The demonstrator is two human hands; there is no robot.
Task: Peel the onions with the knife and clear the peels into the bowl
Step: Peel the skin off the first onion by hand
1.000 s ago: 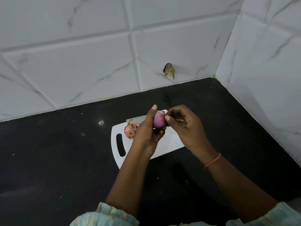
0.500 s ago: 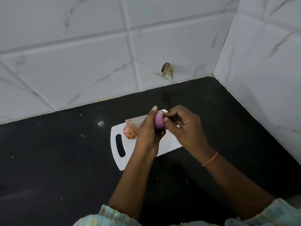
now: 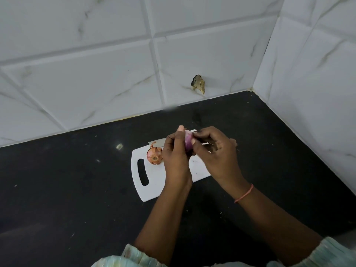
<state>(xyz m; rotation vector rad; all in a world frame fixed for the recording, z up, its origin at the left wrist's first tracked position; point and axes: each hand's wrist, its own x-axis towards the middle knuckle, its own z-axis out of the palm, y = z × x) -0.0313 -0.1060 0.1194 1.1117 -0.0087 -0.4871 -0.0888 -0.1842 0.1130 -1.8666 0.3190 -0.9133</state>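
Both hands grip the onion [image 3: 188,142]: left hand [image 3: 176,153] cradling, right hand [image 3: 213,149] seemingly pinching skin.

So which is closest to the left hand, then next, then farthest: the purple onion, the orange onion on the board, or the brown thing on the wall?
1. Purple onion, held in the left hand.
2. Orange onion, on the cutting board, just left.
3. Brown thing, up on the tiled wall.
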